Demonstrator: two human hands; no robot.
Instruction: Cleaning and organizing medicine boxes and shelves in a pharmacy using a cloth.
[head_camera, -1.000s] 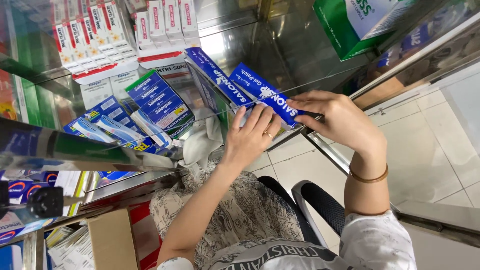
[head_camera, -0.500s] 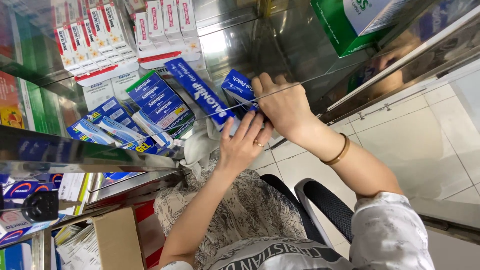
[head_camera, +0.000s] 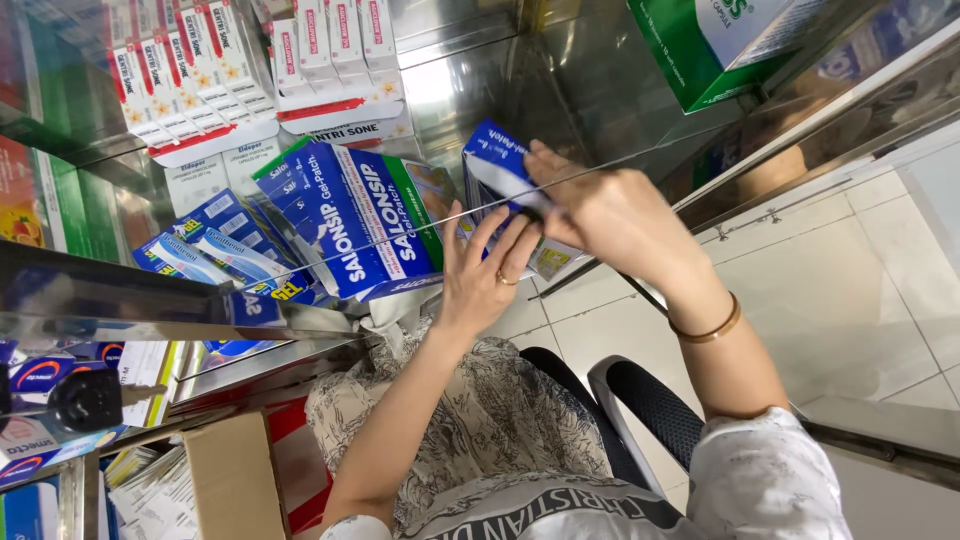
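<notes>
My right hand (head_camera: 610, 215) grips a flat blue and white carton (head_camera: 497, 165) and holds it inside a glass shelf cabinet. My left hand (head_camera: 485, 275) presses against the lower side of the same carton, fingers spread, a ring on one finger. Just left of it stands a larger blue carton with a green stripe (head_camera: 350, 220), leaning among other blue boxes (head_camera: 215, 245) on the shelf. A gold bangle sits on my right wrist (head_camera: 706, 325).
Rows of white and red boxes (head_camera: 190, 75) line the back of the shelf. A green carton (head_camera: 705, 45) lies at the top right. A metal shelf edge (head_camera: 120, 300) crosses the left. A brown cardboard box (head_camera: 230, 480) and a black chair armrest (head_camera: 650, 410) are below.
Both hands have carried the blue carton left and deeper into the shelf. The large blue carton beside it now stands more face-on.
</notes>
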